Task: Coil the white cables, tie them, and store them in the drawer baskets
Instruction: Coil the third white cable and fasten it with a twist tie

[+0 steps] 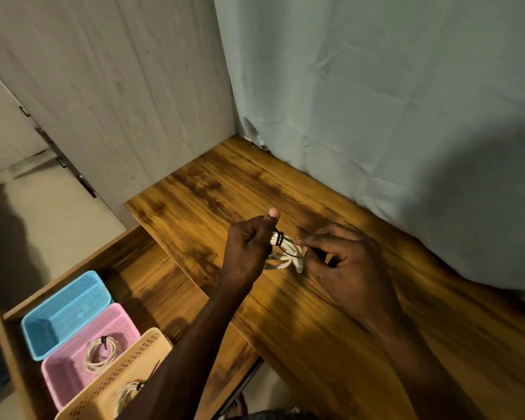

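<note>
The wooden desk [331,313] adjoins an open drawer [140,268] at its left edge, holding blue [64,313], pink [73,368] and beige [103,398] baskets. Above the desk's middle, the left hand [249,250] grips a coiled white cable [281,253]; the right hand [343,262] pinches its black tie [285,248].

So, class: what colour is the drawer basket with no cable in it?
Blue basket, in the head view.

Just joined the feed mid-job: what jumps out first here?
Over the wooden desk, the left hand grips a coiled white cable while the right hand pinches its black tie. Lower left, the open drawer holds blue, pink and beige baskets.
</note>
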